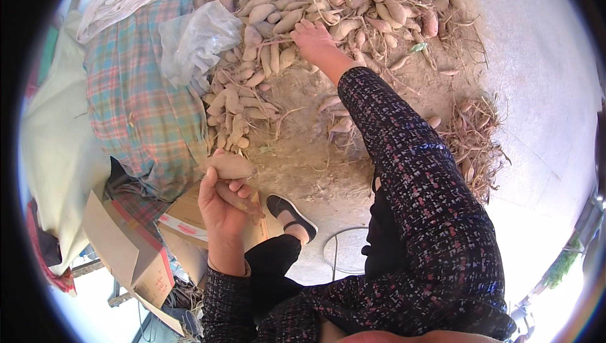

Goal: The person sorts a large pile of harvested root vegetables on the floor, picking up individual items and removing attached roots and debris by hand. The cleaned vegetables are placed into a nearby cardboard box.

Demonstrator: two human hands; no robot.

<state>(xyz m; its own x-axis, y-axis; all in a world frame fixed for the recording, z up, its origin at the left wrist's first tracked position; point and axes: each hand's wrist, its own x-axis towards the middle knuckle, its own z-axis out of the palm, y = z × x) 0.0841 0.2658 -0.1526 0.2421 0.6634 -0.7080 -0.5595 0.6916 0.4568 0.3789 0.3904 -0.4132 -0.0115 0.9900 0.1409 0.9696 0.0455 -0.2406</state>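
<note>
My left hand [225,201], at the lower left, holds two sweet potatoes: a plump one [232,166] at the fingertips and a slimmer one [236,199] across the fingers. My right hand [312,37] reaches out to the large heap of sweet potatoes [350,0], palm down. Its fingers are bent over the heap's near edge; whether they grip a tuber cannot be told. Below the plastic bag, a band of sweet potatoes [234,106] runs toward me. A few more lie beside my right sleeve [342,123].
A plaid cloth bundle [142,92] with a clear plastic bag [199,40] on it stands at the left. Open cardboard boxes [128,253] are at the lower left. Stringy roots [473,139] lie piled at the right. My shoe [293,215] rests near a round metal ring [348,250].
</note>
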